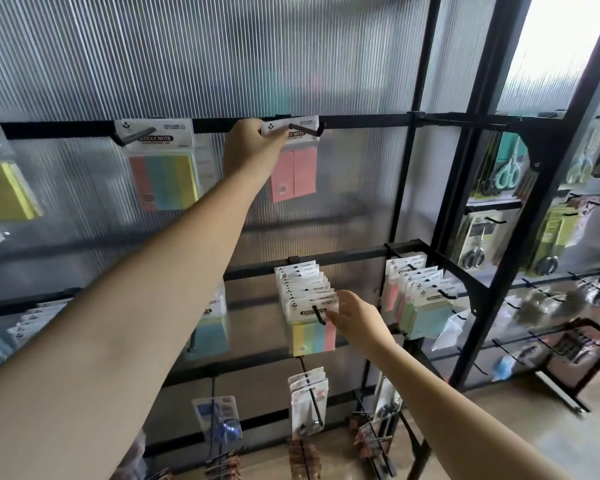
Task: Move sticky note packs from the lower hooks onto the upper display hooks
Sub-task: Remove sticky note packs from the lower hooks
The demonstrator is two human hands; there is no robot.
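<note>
The lower hook's row of packs (pixel 307 296) hangs centre frame, its hook pointing out toward the viewer. The right hand (pixel 355 318), fingers loosely spread and empty, touches the front pack; the left hand (pixel 253 143) pinches the pink pack (pixel 295 174) at the upper hook (pixel 303 130).

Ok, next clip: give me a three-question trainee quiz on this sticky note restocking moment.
1. True or false: the left hand holds a pink pack at the upper hook.
2. Multiple choice: the right hand reaches toward A) the scissors, B) the front pack on the crowded lower hook, C) the floor.
3. Fill in: the pack on the upper hook to the left reads "STICKY ____".

Key: 1 true; 2 B; 3 NOTE.
</note>
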